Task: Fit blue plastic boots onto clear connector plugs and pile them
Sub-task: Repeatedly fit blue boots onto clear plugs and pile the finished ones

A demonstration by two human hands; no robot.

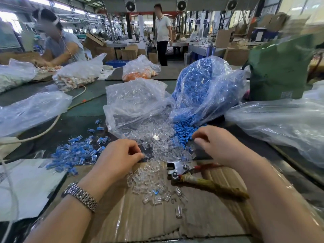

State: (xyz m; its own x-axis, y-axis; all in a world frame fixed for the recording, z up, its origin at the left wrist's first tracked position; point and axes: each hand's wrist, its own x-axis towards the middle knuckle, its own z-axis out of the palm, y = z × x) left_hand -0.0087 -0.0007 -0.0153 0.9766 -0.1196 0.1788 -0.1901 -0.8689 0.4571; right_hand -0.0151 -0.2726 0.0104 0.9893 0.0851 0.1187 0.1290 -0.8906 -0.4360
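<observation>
Left hand (121, 155), watch (80, 197) at the wrist, low over the near edge of the clear plugs (154, 149); fingers curled, thumb and forefinger tips together at a clear plug on the pile's edge, a pinch by the look of it. Right hand (217, 142) further right, fingers curled down at the rim of the loose blue boots (184, 132); whether anything is between the fingertips cannot be told.

Clear plugs spilling from an open clear bag (135, 102) toward the body, thinning out across a sheet of cardboard (140, 221) at the near edge. Blue boots spilling from a taller bag (206, 88) just right of the clear one, the two spills touching in the middle. Finished pieces, blue boot on clear plug, piled on the table (84, 106) left of the left hand (73, 155), a few strays scattered behind them.

Pliers (192, 174) with red handles flat on the cardboard, just under the right wrist, jaws toward the plugs. More bags to both sides; one with orange parts (138, 71) further back. Green sack (278, 67) at far right. A seated person (59, 42) at the far left of the table, another standing (163, 34) behind.
</observation>
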